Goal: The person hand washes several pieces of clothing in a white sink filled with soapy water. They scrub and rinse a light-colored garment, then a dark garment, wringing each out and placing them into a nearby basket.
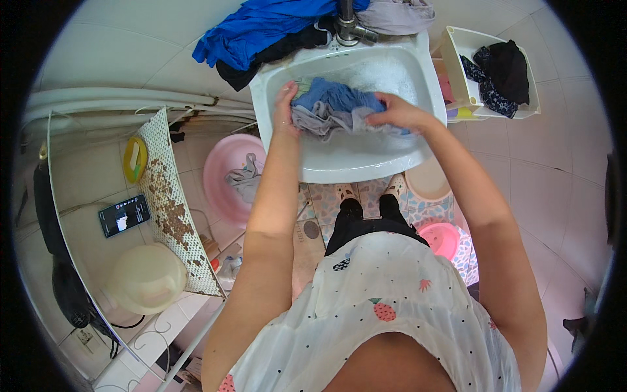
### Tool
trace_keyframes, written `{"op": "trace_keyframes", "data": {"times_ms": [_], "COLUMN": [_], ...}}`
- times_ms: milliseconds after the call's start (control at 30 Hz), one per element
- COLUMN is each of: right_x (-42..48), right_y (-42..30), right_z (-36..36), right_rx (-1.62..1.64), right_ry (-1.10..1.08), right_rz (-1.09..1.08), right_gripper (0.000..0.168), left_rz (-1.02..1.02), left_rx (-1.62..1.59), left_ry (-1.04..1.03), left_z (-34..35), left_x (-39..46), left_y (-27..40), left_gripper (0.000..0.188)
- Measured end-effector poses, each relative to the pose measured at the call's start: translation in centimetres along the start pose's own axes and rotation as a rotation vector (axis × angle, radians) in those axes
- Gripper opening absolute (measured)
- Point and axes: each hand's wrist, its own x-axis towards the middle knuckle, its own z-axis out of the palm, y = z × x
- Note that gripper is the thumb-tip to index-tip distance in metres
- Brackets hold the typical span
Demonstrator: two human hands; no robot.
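Both my hands are on a bundle of wet clothes inside a white ceramic washbasin (362,159). The bundle combines a blue cloth (338,95) and a grey cloth (318,121). My left hand (286,109) presses its left end, near a small pale green part. My right hand (396,115) grips the right end, thumb and fingers around the fabric. Soapy, foamy water (387,73) lies behind the bundle. At the basin's back stands a metal tap (349,29).
Blue (264,29) and black garments drape over the basin's back left, a grey one (397,17) at the back right. A white bin (455,63) holds dark clothes. A pink tub (215,181), a rusty rack (171,206) and a phone (125,215) are left.
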Motion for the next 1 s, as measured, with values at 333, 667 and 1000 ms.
{"op": "trace_keyframes", "data": {"times_ms": [333, 667, 1000], "right_x": [0.5, -1.4, 0.3], "right_y": [-6.9, -9.3, 3.7], "right_z": [5.3, 5.6, 6.8], "right_rx": [0.456, 1.515, 1.658], "right_ry": [0.251, -0.076, 0.255], "right_rz": [-0.010, 0.107, 0.263], "right_gripper": [0.062, 0.060, 0.042], "left_rz": [0.483, 0.832, 0.701], "left_rx": [0.555, 0.965, 1.364], "left_ry": [-0.250, -0.617, -0.172], "left_z": [7.9, 12.8, 4.4], "left_x": [-3.9, -8.7, -12.5], "left_y": [6.6, 9.6, -4.1], "left_gripper": [0.032, 0.045, 0.065]}}
